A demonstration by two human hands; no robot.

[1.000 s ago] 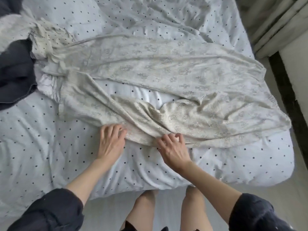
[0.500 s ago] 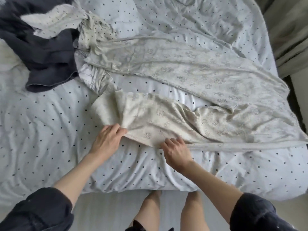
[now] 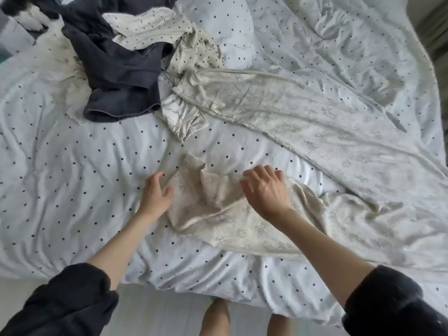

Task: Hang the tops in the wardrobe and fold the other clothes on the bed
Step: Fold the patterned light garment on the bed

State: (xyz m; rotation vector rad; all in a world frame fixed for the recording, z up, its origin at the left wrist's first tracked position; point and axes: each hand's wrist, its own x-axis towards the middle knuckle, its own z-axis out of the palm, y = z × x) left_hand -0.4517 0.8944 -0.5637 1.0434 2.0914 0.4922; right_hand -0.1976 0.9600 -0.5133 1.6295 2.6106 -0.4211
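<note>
Bed (image 3: 60, 166): white dotted duvet, rumpled; dark garment (image 3: 118, 76) heaped far-left, cream patterned trousers (image 3: 315, 132) spread centre to right. Left hand (image 3: 155, 192) and right hand (image 3: 265, 190) both released, fingers loosely curled over the near trouser leg. Pale floor (image 3: 157, 311) at bed's near edge.

cream printed trousers (image 3: 303, 132): spread crumpled, centre to right of frame, near leg bunched lower centre | dark garment (image 3: 116, 69): heaped upper left | cream dotted top (image 3: 155, 27): crumpled, top centre-left
</note>
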